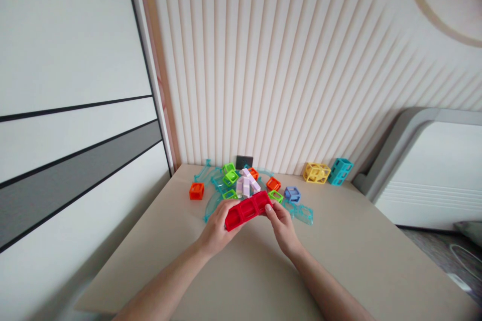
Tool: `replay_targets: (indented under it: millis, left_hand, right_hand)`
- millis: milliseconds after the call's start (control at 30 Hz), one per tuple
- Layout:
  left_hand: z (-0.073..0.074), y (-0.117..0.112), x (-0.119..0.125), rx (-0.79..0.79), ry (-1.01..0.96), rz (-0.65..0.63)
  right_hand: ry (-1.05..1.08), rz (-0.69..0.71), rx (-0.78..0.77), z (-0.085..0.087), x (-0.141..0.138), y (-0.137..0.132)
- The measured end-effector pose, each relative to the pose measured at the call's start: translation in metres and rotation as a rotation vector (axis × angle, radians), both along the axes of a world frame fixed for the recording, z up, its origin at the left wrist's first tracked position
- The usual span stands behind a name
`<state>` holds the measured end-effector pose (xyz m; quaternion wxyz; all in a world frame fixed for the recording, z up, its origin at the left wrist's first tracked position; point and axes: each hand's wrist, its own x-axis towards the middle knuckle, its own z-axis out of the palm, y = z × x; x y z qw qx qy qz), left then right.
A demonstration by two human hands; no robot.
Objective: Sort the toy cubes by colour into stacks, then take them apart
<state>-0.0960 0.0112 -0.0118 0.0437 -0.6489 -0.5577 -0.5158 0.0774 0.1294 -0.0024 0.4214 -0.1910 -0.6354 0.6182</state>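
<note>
Between my two hands is a red block (247,210) made of three open-framed cube sections in a row, tilted up to the right above the table. My left hand (219,225) is closed around its left end. My right hand (280,223) grips the right end, with the thumb on the front face. Just behind it lie pale lilac blocks (245,185), green cube frames (230,177) and an orange cube frame (273,184). A blue cube frame (292,194) sits right of my right hand, near clear teal pieces (304,213).
The beige table (339,246) stands against a ribbed wall (241,60). An orange cube (196,191) is at the left. A yellow block (316,173) and a teal block (340,171) stand at the back right. A black socket (244,162) is on the wall.
</note>
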Motion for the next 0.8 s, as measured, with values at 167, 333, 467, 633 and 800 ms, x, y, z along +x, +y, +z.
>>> replay_targets:
  millis: [167, 333, 467, 633, 800]
  left_hand:
    - [0.000, -0.001, 0.000, -0.008, -0.020, -0.008]
    - [-0.001, -0.001, -0.001, 0.011, 0.016, -0.034]
    - [-0.004, 0.001, -0.002, 0.046, -0.005, -0.002]
    - [-0.010, 0.005, -0.006, 0.027, -0.193, 0.144]
    - [-0.012, 0.008, -0.006, 0.046, -0.323, 0.208]
  right_hand:
    - [0.002, 0.044, 0.018, 0.001, 0.001, 0.001]
    - [-0.042, 0.075, 0.055, 0.001, 0.005, 0.003]
    - [-0.079, 0.092, 0.052, 0.001, 0.007, 0.004]
    - [-0.081, 0.118, 0.076, 0.002, 0.007, 0.001]
    - [-0.134, 0.176, 0.107, 0.006, 0.007, -0.003]
